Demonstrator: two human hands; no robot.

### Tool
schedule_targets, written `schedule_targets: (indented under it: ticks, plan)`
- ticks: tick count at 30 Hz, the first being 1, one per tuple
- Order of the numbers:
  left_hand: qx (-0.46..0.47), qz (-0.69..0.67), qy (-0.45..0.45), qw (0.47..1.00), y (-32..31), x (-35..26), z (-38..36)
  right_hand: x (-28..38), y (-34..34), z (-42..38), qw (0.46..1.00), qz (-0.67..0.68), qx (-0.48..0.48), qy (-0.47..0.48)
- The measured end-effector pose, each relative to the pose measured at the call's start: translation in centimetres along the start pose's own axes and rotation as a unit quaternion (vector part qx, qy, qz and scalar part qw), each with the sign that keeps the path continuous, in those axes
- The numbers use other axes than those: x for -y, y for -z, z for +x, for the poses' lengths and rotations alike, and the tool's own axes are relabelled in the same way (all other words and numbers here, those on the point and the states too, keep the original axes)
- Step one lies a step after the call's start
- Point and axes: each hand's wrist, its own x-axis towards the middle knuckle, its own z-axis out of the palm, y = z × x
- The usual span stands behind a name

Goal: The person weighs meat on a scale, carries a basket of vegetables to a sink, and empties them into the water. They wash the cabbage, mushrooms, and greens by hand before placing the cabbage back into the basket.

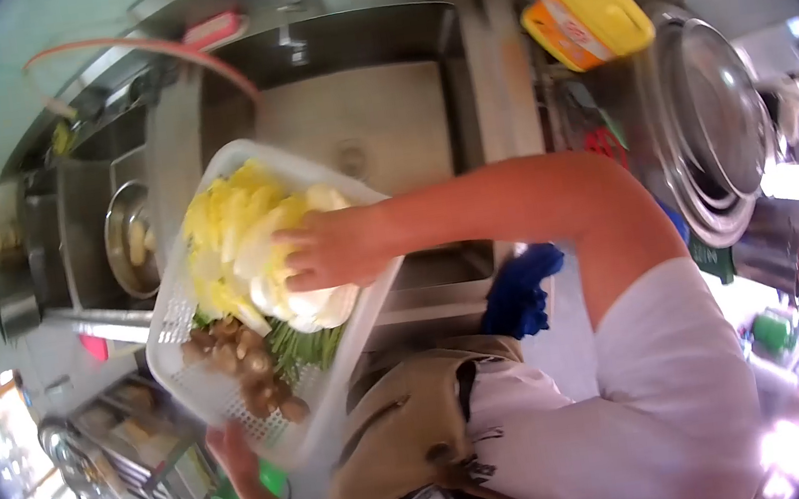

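A white perforated plastic basket (pixel 163 331) is tilted over the near left edge of the sink. It holds yellow-white cabbage leaves (pixel 236 231), brown mushrooms (pixel 251 365) and green stalks (pixel 304 348). My right hand (pixel 334 248) reaches in from the right and lies on the pale leaves, its fingers bent around them. At the basket's lower left edge, my left hand (pixel 233 453) grips the rim, with its fingers partly hidden by the basket.
A steel sink (pixel 373 122) with a drain lies behind the basket. Left of it, a metal bowl (pixel 131 239) sits in another basin. A yellow jug (pixel 585 13) and large metal lids (pixel 719 106) stand at the right. A red hose (pixel 140 43) arches at the back left.
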Motion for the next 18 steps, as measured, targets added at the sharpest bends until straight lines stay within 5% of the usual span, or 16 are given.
schedule_targets:
  ticks: [5, 9, 12, 16, 18]
  plan:
    - [0.021, -0.046, 0.016, 0.999, -0.1, -0.4, 0.0, 0.2, 0.1, -0.7, 0.997, 0.003, -0.081, -0.01]
    - [0.005, -0.099, 0.04, 0.994, -1.3, -1.2, 0.0, 0.0, 0.9, -0.1, 0.985, -0.159, -0.067, 0.004]
    - [0.05, -0.067, 0.03, 0.996, -0.1, -0.5, 0.5, 0.2, 4.6, 1.4, 0.988, -0.07, 0.137, 0.002]
    - [0.037, -0.049, 0.042, 0.997, -0.1, -1.0, 0.0, -1.2, 1.9, 0.8, 0.99, 0.062, 0.124, 0.006]
    - [0.03, -0.09, 0.045, 0.994, -0.4, -0.8, -0.1, -1.6, 0.7, -0.1, 0.995, 0.097, 0.029, -0.008]
